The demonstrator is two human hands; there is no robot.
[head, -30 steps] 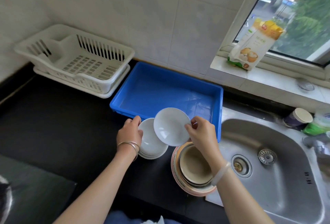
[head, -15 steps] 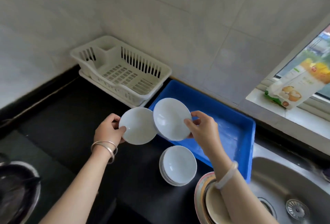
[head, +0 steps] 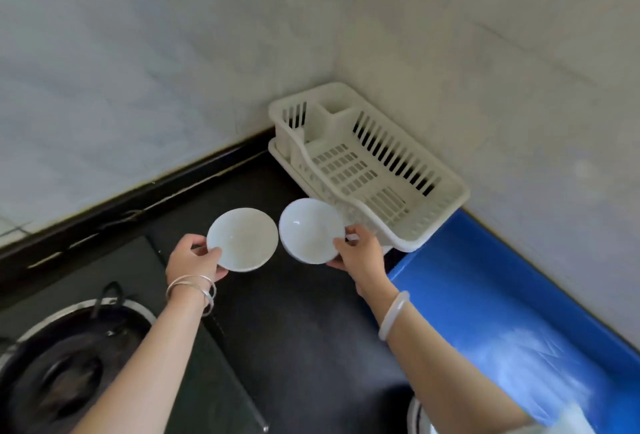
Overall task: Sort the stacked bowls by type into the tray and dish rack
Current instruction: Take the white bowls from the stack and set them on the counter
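Both white bowls have travelled left and up from the stack since a moment ago, and now hang above the dark desk (head: 304, 329) just before the dish rack (head: 377, 170). The left hand (head: 192, 260) pinches the rim of the left bowl (head: 242, 239); the right hand (head: 360, 255) grips the right bowl (head: 310, 231). The rack looks like their destination, while the blue tray (head: 485, 295) beside it waits for another type.

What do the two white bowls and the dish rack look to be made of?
The two white bowls, one in the left hand at and one in the right hand at, look like glazed ceramic or porcelain: smooth, with small glossy highlights; melamine is possible. The dish rack looks like moulded matte cream plastic with slotted walls.
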